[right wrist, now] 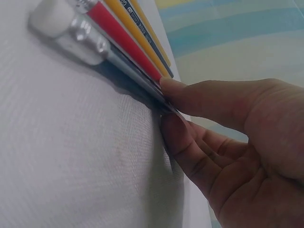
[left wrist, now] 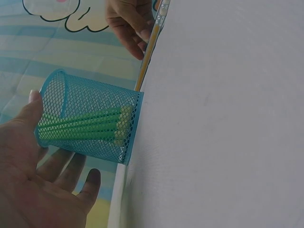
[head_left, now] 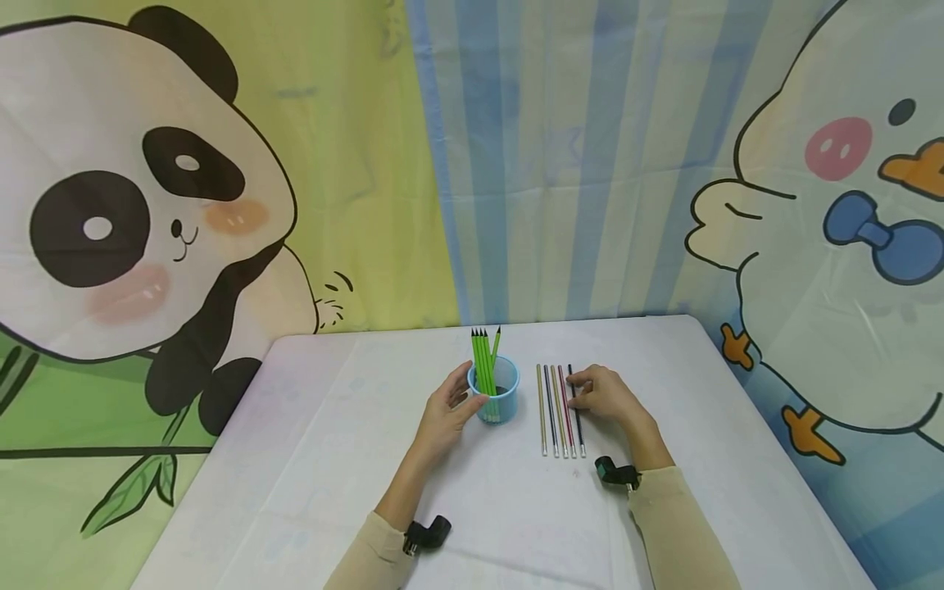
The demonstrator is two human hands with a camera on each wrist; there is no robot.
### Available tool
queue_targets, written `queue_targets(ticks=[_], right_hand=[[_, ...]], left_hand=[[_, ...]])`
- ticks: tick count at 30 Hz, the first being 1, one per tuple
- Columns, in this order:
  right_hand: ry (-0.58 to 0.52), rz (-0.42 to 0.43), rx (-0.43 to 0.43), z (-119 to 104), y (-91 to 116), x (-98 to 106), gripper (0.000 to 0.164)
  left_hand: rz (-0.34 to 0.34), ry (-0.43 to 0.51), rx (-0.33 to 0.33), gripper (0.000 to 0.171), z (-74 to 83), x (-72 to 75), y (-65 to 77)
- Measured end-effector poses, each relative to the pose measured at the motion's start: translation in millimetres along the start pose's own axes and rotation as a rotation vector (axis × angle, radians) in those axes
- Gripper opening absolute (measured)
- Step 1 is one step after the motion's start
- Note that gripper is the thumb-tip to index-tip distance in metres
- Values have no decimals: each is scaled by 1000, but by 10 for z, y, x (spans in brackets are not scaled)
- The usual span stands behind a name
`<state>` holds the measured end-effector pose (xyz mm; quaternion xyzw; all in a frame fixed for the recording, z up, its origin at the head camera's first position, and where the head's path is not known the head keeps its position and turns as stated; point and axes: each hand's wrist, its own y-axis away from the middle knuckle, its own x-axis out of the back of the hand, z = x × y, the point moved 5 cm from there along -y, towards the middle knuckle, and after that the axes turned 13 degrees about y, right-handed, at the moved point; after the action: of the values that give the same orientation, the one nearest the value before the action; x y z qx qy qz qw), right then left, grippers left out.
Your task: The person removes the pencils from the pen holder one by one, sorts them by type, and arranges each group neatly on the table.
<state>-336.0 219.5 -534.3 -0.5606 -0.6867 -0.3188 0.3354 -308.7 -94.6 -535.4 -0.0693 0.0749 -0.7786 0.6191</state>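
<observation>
Left hand (head_left: 442,407): curled loosely about the left side of the blue mesh cup (head_left: 506,407), my thumb on the near side by the rim and the fingers passing round behind.
Right hand (head_left: 608,395): pinching the dark pencil (head_left: 578,428) between thumb and finger, toward its far end; my arm comes at it from the right.
Dark pencil: outermost on the right in a row of five on the white surface (head_left: 354,459), just beside the red pencil (head_left: 567,414). Whether its far end is clear of the surface, I cannot tell.
Long axis: it points away from me, eraser end near, the far end leaning slightly left, close to parallel with its neighbours.
Nearer hand: my right, touching the dark pencil; my left is on the other side of the row.
Cup from pencil: off to the left, upright, with the remaining row between: the red pencil, a gold pencil (head_left: 559,410), a dark blue pencil (head_left: 551,410) and, nearest the cup, another gold pencil (head_left: 542,410).
Green pencils (head_left: 484,365): standing in the cup, points up, bunched toward its left side, except one leaning right.
</observation>
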Motion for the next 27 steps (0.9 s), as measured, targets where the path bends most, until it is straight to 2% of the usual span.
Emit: queue_targets(ticks=[13, 21, 24, 27], right_hand=[[21, 6, 6, -59, 7, 37, 47], [-26, 103, 79, -269, 40, 122, 50], [-48, 147, 114, -372, 48, 108, 51], [-91, 155, 167, -503, 55, 62, 54]], left_hand=[[-3, 11, -12, 73, 17, -1, 3], [-8, 14, -19, 76, 17, -2, -3], [-10, 14, -20, 76, 15, -2, -6], [-5, 12, -12, 76, 16, -1, -8]])
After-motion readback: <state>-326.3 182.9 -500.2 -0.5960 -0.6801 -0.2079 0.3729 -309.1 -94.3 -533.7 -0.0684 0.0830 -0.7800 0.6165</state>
